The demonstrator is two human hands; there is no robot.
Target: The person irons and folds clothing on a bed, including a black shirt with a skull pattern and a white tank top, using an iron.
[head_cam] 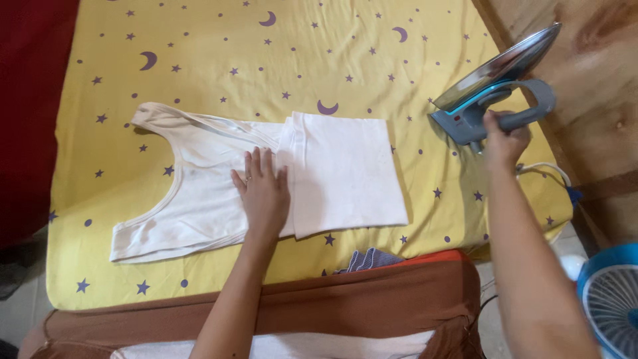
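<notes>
The right hand (504, 138) is closed around the grey handle of a blue and grey iron (495, 86), in the upper right of the frame. The iron is tipped back with its shiny soleplate facing up and to the left, its heel at the right edge of the yellow cloth (266, 60) patterned with purple stars and moons. A white cord (546, 167) curls just below the hand.

The left hand (263, 189) lies flat and open, fingers together, pressing on a white sleeveless top (199, 193) at the centre of the frame. The top is spread across the yellow cloth, its lower part folded over into 1 neat panel to the right of the hand.

A brown cover (345, 302) runs along the bottom edge, and a blue fan (611, 299) sits at lower right.
</notes>
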